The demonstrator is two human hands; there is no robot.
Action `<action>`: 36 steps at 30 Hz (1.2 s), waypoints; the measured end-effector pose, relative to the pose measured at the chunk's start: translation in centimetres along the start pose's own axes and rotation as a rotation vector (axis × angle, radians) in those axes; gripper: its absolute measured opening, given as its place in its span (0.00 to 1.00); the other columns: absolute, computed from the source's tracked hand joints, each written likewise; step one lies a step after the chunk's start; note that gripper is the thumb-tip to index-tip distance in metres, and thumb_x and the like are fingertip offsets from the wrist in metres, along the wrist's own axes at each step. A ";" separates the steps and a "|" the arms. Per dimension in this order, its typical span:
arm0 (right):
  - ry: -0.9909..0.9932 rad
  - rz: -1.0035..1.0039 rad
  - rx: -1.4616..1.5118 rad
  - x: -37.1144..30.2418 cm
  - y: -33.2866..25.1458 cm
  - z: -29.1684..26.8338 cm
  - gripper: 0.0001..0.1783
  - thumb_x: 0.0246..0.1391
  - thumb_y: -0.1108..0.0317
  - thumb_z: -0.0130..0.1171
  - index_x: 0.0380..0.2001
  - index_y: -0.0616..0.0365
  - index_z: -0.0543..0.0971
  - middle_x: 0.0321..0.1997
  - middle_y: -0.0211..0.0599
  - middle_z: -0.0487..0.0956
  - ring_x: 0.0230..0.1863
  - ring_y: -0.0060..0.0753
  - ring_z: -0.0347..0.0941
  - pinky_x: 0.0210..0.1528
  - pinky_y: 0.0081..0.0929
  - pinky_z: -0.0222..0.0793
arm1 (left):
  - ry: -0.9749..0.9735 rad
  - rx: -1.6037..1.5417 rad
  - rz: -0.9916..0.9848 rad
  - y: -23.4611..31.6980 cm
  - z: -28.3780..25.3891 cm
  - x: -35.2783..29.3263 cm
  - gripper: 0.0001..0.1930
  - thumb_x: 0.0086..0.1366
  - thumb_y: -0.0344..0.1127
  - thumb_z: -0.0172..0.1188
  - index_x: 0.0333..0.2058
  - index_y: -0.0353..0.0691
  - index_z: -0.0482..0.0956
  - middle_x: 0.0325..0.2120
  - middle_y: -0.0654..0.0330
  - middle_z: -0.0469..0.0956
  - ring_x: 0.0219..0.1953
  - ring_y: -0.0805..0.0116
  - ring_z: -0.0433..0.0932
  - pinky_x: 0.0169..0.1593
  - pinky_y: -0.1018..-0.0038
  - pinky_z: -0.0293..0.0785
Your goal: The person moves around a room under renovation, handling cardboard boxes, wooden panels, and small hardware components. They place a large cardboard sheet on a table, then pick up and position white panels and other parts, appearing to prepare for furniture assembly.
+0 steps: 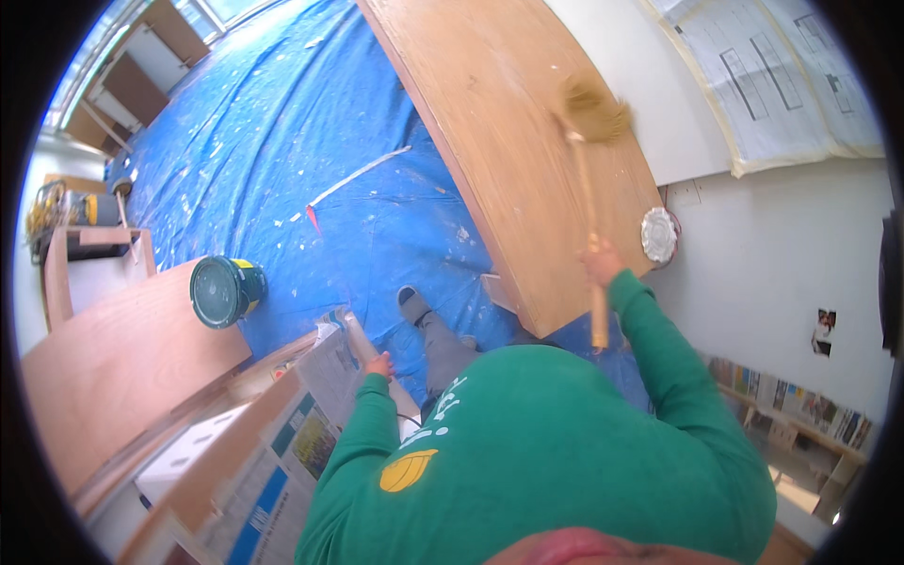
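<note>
My right hand is closed round the wooden handle of a long-handled brush. Its bushy tan bristles are smeared by motion over the far right part of a long wooden panel; whether they touch the surface I cannot tell. The handle's butt end sticks out toward me below my fist. Low on the left, my left hand hangs with loosely bent fingers and holds nothing that I can see. It is nearest to the end of some printed boards.
Blue plastic sheeting covers the floor, spattered white. A dark green bucket stands at left beside a plywood board. A crumpled silvery round thing sits between panel and white wall. Paper drawings hang at far right.
</note>
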State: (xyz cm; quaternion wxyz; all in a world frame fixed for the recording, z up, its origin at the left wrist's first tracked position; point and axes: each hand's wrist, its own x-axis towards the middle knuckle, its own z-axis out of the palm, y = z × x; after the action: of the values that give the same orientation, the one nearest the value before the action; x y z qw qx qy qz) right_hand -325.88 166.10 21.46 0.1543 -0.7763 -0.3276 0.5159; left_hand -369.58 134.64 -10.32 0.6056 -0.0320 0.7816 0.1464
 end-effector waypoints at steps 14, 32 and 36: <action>-0.021 -0.302 -0.681 -4.1 1.7 -2.7 0.41 0.53 0.62 0.62 0.67 0.52 0.56 0.49 0.50 0.73 0.43 0.42 0.70 0.45 0.36 0.64 | -0.074 0.027 0.418 10.9 -8.6 4.2 0.16 0.65 0.50 0.55 0.39 0.43 0.75 0.30 0.63 0.79 0.26 0.71 0.77 0.23 0.73 0.66; -0.497 -0.476 -0.459 -4.9 -9.2 12.8 0.39 0.49 0.70 0.57 0.65 0.60 0.57 0.34 0.51 0.79 0.33 0.45 0.78 0.40 0.40 0.75 | -0.061 0.081 0.245 10.9 -14.2 1.2 0.13 0.65 0.43 0.55 0.44 0.43 0.76 0.35 0.59 0.80 0.29 0.66 0.79 0.26 0.70 0.69; 0.190 -0.843 -0.563 5.4 3.4 11.1 0.35 0.49 0.67 0.61 0.60 0.58 0.62 0.36 0.52 0.78 0.37 0.44 0.77 0.46 0.41 0.73 | 0.013 0.041 0.454 19.4 -17.5 -1.6 0.14 0.68 0.40 0.48 0.41 0.35 0.75 0.37 0.54 0.81 0.35 0.63 0.81 0.35 0.70 0.74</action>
State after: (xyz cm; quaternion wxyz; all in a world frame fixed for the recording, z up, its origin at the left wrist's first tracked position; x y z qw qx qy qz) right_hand -333.38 166.08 11.04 0.1631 -0.6318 -0.7226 0.2281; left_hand -389.93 148.30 -1.20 0.5526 0.1558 0.7754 0.2629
